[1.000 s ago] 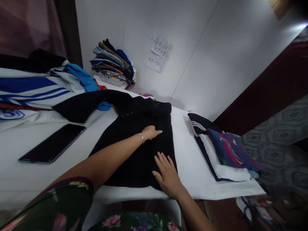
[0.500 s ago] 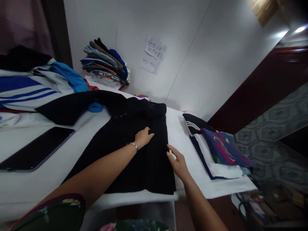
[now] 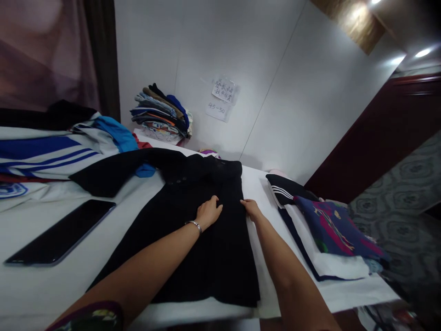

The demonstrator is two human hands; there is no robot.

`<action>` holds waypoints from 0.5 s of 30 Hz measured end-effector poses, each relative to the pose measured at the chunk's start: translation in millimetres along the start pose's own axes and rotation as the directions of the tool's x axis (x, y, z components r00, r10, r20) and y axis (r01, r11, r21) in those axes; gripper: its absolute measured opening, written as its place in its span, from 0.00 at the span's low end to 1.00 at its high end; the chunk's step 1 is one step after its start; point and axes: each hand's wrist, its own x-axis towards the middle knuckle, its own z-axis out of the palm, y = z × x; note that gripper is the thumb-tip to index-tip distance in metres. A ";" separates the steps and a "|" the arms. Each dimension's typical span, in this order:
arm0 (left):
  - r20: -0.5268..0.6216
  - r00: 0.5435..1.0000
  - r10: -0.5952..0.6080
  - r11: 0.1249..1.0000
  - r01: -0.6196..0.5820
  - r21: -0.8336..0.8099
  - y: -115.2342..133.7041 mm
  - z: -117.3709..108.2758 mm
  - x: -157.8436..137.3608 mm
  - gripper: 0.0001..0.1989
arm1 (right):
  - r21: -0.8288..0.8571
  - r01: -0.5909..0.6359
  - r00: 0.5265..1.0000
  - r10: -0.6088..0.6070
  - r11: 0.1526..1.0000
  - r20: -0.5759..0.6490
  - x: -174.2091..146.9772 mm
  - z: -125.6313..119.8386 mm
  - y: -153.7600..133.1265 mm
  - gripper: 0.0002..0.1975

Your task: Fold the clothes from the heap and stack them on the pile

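Note:
A black jacket (image 3: 193, 262), with one sleeve (image 3: 103, 177) stretched out to the left and small buttons near its upper part, lies partly folded on the white-covered table. My left hand (image 3: 209, 214), a silver bracelet at its wrist, is on the middle of the jacket. Its fingers are curled into the dark cloth, and their tips are partly hidden. At the jacket's right edge, my right hand (image 3: 251, 209) has its fingers closed on the fabric.
A phone (image 3: 62, 234) lies at left on the white cloth (image 3: 131, 220). Behind it are heaped clothes (image 3: 44, 154) and a folded stack (image 3: 161, 112) by the wall. To the right sits another pile of folded clothes (image 3: 330, 230). Handwritten paper notes (image 3: 222, 99) hang on the wall.
My right hand has moved in from beside the jacket's right edge and closed on it. My left hand stays on the jacket. The whole view has shifted slightly.

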 end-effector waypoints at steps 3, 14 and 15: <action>0.019 1.000 -0.001 1.000 0.001 -0.003 1.5 -2.7 -1.1 0.19 | -0.072 -0.029 1.000 0.028 0.997 -0.014 6.6 -0.5 7.0 0.14; 0.070 0.997 0.034 0.999 -0.036 0.027 5.8 -3.8 -0.2 0.20 | -0.097 -0.076 0.997 0.073 0.992 -0.038 56.8 9.0 -11.7 0.16; 0.075 0.996 0.042 0.999 -0.045 0.028 5.7 -4.0 -0.3 0.20 | -0.080 -0.079 0.996 0.076 0.994 -0.042 63.7 12.3 -14.7 0.17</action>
